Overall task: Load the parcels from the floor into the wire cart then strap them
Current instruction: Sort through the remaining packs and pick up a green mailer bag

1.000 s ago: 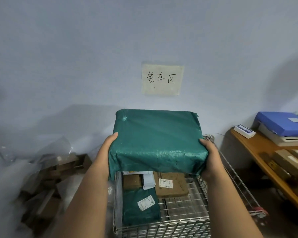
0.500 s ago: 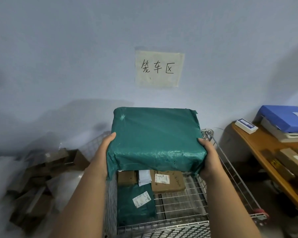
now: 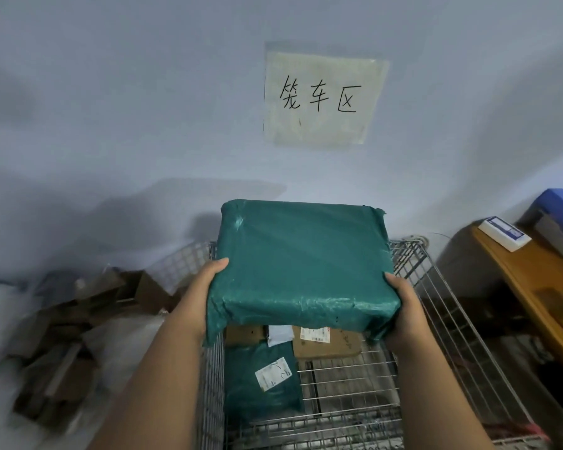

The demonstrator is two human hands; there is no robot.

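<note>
I have the big green plastic-wrapped rectangular parcel (image 3: 303,271) held above the silver wire-mesh cart (image 3: 442,306), my left hand (image 3: 205,287) clamped on its left edge and my right hand (image 3: 400,306) clamped on its right edge, thumbs on top; my other fingers are hidden underneath.

Inside the cart, on its floor, lie 4 things I can see: a flat green plastic mailer with a white label (image 3: 264,375), a brown cardboard box with a white label (image 3: 325,342), a smaller brown cardboard box (image 3: 244,334) and a small pale grey pouch (image 3: 280,334).

My worry is the wrap: it looks slick and loose, so I judge it could slide in my palms and the parcel drop. This parcel is nearly as wide as the cart, so a corner could catch on the cart's rim and tip it. Set down carelessly, it could crush the boxes beneath or sit crooked, which would make strapping harder. More brown cardboard boxes (image 3: 88,319) wait on the floor left of the cart.
</note>
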